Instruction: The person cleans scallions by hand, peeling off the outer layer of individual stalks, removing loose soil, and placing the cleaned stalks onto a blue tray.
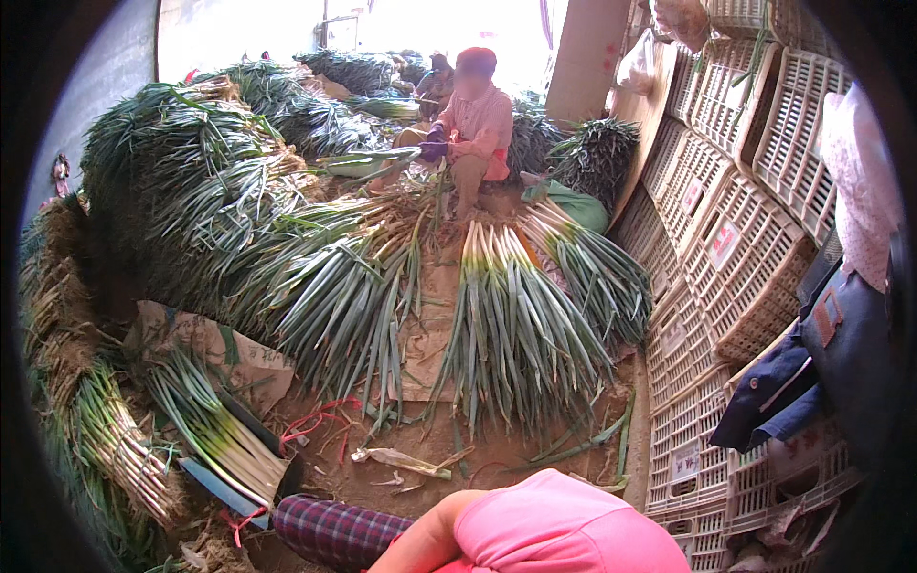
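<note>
Neither of my hands shows. At the bottom edge are a pink short sleeve (566, 523), a bare upper arm (430, 526) and a plaid-covered limb (337, 528). Beside the plaid cloth, a small bunch of green onions (222, 437) with pale stems lies in a holder with a blue side panel (215, 490). A pink tie (240, 526) hangs at its near end. To its left, more green onions (118, 437) lie with their roots towards me. Ahead, a fanned heap of green onions (512, 322) has its leaves pointing this way.
A seated person (473, 129) in purple gloves holds green onions; another person (437, 82) sits behind. Tall onion piles (179, 157) fill the left. Stacked plastic crates (745, 265) line the right, with a denim garment (795, 379) hanging over them. Red twine (315, 419) and loose husks (405, 462) litter the floor.
</note>
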{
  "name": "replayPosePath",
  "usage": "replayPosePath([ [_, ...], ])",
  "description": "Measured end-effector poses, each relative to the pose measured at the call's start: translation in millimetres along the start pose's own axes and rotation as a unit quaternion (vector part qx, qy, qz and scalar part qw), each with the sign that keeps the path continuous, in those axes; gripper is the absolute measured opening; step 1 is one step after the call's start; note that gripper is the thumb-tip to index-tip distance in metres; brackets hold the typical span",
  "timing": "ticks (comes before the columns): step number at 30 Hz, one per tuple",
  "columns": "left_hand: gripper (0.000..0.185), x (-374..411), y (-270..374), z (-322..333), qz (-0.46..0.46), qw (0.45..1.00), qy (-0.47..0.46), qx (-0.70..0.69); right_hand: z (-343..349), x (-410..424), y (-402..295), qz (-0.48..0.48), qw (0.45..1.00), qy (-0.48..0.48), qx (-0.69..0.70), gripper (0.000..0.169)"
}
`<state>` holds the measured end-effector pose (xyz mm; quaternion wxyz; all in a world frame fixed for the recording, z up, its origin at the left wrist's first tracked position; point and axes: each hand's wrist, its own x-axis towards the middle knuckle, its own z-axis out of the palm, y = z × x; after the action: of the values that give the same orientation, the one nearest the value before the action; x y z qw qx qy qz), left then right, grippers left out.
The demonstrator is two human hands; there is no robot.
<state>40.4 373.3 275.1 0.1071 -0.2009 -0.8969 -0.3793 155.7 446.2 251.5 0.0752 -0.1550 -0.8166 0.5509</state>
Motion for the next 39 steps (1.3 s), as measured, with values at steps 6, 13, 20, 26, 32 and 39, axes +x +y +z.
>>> replayPosePath([
  [6, 0.024, -10.8, 44.8, -22.5, 0.208, 0.976, -0.059, 0.031, -1.7, 82.4, 46.6, -0.067, 0.975, 0.041, -0.209, 0.027],
  [13, 0.025, -16.1, 60.2, 31.5, 0.208, 0.958, -0.195, -0.020, -12.3, 112.0, 61.0, -0.025, 0.983, 0.021, -0.181, 0.027],
  [20, 0.027, -11.5, 58.4, 66.9, 0.181, 0.949, -0.256, -0.025, -7.8, 112.4, 52.5, -0.001, 0.999, 0.018, -0.045, 0.017],
  [26, 0.028, -12.9, 59.1, 75.8, 0.175, 0.945, -0.275, -0.028, 33.9, 115.3, 106.7, -0.135, 0.986, -0.004, -0.101, 0.019],
  [32, 0.029, -13.8, 56.6, 80.9, 0.166, 0.944, -0.284, -0.029, -68.8, 71.3, 16.4, -0.034, 0.946, -0.109, 0.303, 0.028],
  [39, 0.030, -21.0, 56.5, 82.1, 0.160, 0.942, -0.292, -0.034, -22.1, 89.1, 52.4, 0.004, 0.921, -0.049, 0.385, 0.040],
])
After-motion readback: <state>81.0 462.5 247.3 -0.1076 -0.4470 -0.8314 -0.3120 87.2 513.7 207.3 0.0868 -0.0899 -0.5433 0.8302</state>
